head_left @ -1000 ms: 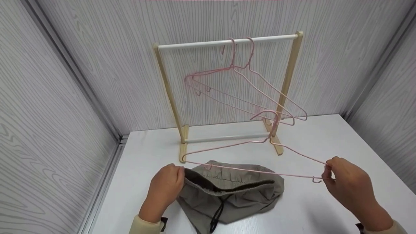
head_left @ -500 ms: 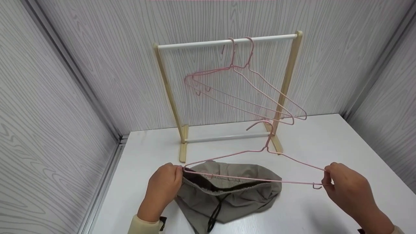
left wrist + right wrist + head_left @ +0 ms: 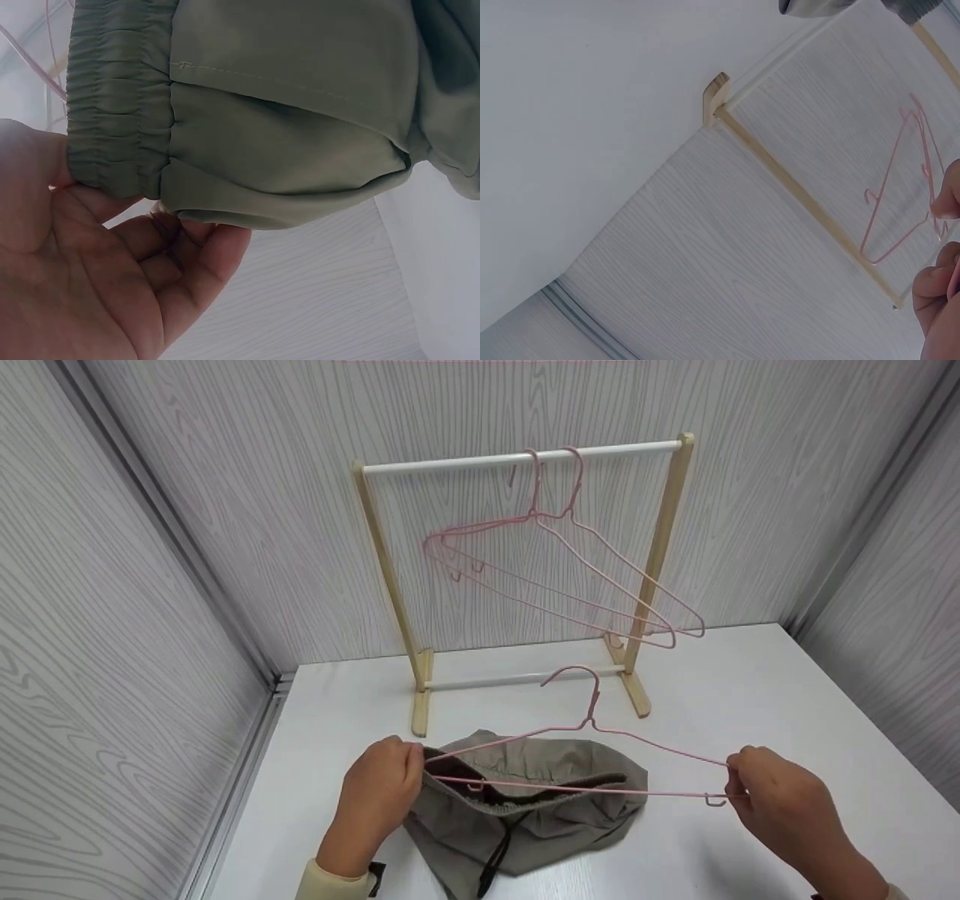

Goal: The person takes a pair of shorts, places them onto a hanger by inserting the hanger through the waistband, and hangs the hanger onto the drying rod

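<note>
A pair of olive-grey pants (image 3: 555, 840) lies on the white table, its elastic waistband (image 3: 120, 90) gaping and a black drawstring (image 3: 495, 859) hanging at the front. My left hand (image 3: 382, 787) pinches the waistband's left end between thumb and fingers. With my right hand (image 3: 780, 802) I grip the right corner of a pink wire hanger (image 3: 652, 793). Its left end dips into the waist opening beside my left fingers, while its hook (image 3: 596, 690) points up. In the right wrist view, my right hand (image 3: 934, 300) shows only at the edge.
Behind the pants stands a rack with wooden uprights (image 3: 660, 540) and a white top bar (image 3: 450, 465). Two more pink hangers (image 3: 538, 484) hang from that bar. Wood-grain panels (image 3: 135, 660) enclose the table (image 3: 750, 690) at the back and sides.
My right hand has lowered the hanger and shifted it left, so its left end has gone from above the pants into the waist opening. My left hand stays at the waistband.
</note>
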Demonstrator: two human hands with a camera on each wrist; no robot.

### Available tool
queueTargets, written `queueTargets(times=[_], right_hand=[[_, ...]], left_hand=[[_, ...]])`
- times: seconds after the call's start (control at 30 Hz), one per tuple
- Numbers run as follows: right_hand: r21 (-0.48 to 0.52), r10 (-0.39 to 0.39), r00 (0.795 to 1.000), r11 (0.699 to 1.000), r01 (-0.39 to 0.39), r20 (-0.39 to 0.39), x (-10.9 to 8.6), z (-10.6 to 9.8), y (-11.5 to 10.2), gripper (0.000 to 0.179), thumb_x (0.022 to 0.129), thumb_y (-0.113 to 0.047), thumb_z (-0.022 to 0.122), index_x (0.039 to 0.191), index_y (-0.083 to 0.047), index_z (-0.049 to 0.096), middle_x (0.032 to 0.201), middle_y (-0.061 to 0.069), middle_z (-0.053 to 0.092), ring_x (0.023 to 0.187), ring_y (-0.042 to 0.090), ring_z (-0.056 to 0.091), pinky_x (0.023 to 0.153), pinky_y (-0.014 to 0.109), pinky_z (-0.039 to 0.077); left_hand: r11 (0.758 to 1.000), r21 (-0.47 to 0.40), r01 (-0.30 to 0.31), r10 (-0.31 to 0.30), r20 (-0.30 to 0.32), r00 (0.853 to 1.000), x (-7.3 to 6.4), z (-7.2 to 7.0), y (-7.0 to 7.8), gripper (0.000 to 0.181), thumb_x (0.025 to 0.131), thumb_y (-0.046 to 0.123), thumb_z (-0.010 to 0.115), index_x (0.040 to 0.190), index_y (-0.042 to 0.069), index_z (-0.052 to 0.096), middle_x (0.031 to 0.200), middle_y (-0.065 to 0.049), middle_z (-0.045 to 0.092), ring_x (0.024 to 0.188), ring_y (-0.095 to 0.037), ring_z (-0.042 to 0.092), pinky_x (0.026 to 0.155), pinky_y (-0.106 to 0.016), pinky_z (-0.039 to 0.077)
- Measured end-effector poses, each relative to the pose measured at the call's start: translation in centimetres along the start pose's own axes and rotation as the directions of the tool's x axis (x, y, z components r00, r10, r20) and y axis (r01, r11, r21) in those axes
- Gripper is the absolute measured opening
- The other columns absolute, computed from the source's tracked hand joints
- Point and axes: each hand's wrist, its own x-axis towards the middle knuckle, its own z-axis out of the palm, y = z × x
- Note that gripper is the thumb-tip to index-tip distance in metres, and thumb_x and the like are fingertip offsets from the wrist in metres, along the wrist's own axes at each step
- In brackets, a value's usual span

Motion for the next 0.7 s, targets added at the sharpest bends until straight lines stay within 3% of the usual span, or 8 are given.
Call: queueTargets(times=[0.33, 0.7], right_hand=[[0.044, 0.022, 0.998, 0.999, -0.024, 0.056, -0.3, 0.6, -0.5, 0.015, 0.085, -0.006, 0.046, 0.085, -0.007, 0.061, 0.071, -0.004, 0.051, 0.061, 0.001, 0.036, 0.045, 0.016, 0.030], [0.044, 0.023, 0.997, 0.999, -0.026, 0.072, -0.1, 1.6, -1.3, 0.023, 0.093, -0.011, 0.041, 0.087, -0.009, 0.062, 0.071, -0.006, 0.052, 0.061, -0.002, 0.035, 0.044, 0.015, 0.032]], left_hand=[[0.998, 0.024, -0.064, 0.065, -0.037, 0.997, -0.5, -0.2, 1.0, 0.055, 0.113, 0.023, 0.051, 0.058, 0.019, 0.046, 0.067, 0.003, 0.046, 0.062, -0.012, 0.039, 0.059, -0.030, 0.038], [0.989, 0.079, -0.128, 0.134, -0.083, 0.987, -1.0, 0.3, 2.4, 0.053, 0.111, 0.022, 0.055, 0.059, 0.020, 0.048, 0.067, 0.004, 0.044, 0.063, -0.011, 0.040, 0.059, -0.029, 0.039]])
